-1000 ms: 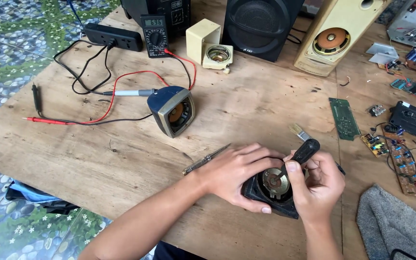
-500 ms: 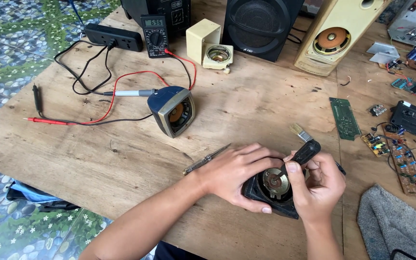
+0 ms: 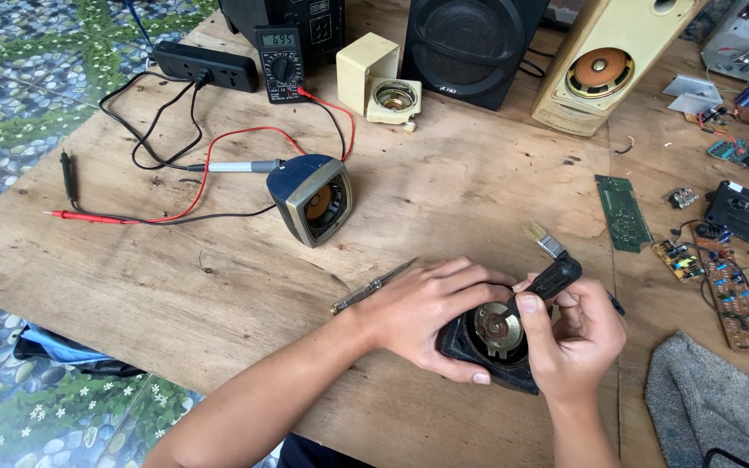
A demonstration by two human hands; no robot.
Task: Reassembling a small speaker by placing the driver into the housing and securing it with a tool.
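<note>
Now | speaker (image 3: pixel 498 334) between hands | left (image 3: pixel 431 312) cups | right (image 3: pixel 578 334) beside

A: Where is clear passage on the wooden table (image 3: pixel 478 199)?

B: The bare centre strip, between the small blue speaker (image 3: pixel 311 198) and the green circuit board (image 3: pixel 623 211).

A: What obstructs the left approach?

B: The red and black test leads (image 3: pixel 158 186) trail across it, and a screwdriver (image 3: pixel 373 285) lies just beside the left hand (image 3: pixel 426 312).

A: And the right approach?

B: It is crowded: circuit boards (image 3: pixel 721 277) and a grey cloth (image 3: pixel 702 406) lie near the right hand (image 3: pixel 578 334). A brush (image 3: pixel 543 241) lies just beyond it.
</note>
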